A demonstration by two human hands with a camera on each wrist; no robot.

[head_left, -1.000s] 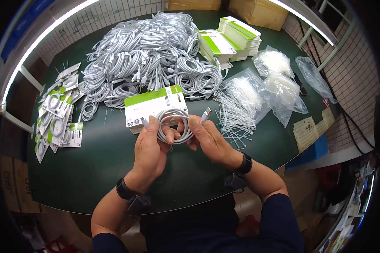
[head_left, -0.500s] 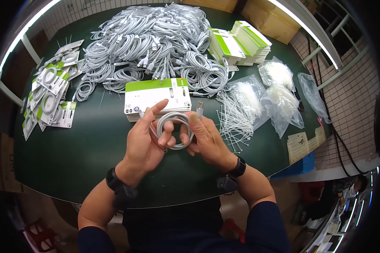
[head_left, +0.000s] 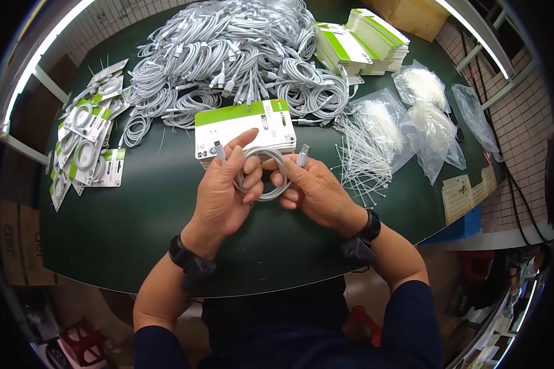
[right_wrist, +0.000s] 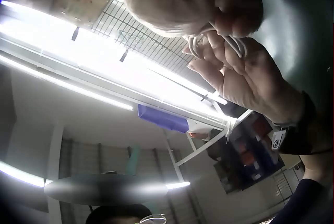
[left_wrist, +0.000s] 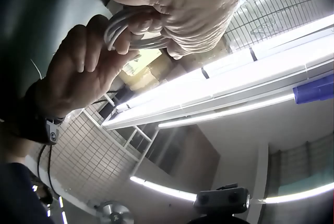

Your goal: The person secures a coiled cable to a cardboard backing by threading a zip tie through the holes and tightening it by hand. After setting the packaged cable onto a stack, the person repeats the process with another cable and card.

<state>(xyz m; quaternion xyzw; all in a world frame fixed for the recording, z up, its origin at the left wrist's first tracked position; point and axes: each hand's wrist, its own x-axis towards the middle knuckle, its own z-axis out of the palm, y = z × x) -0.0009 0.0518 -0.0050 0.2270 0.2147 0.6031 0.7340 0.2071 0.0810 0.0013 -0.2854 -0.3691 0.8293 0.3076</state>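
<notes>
Between the two hands is a coiled grey cable (head_left: pixel 266 195), held upright as a ring in the head view. The left hand (head_left: pixel 220 195) grips its left side, fingers curled through the loop and index finger raised. On the other side the right hand (head_left: pixel 319 195) pinches the coil between thumb and fingers. One plug (head_left: pixel 220 151) stands up by the left thumb, and a metal-tipped USB plug (head_left: pixel 303 155) stands above the right hand. Just behind the hands lies a stack of white and green cards (head_left: pixel 234 128). The coil (left_wrist: pixel 116 28) also shows in the left wrist view.
A large heap of coiled cables (head_left: pixel 228 46) covers the back. Carded cables (head_left: pixel 86 138) lie at left. More card stacks (head_left: pixel 375 43) stand at back right, with loose white ties (head_left: pixel 363 160) and clear bags (head_left: pixel 426 126) at right. Cardboard boxes (head_left: pixel 412 17) stand behind.
The head view has shifted. Since a second ago the left index finger has lifted from the coil and points up; both hands still hold the cable.
</notes>
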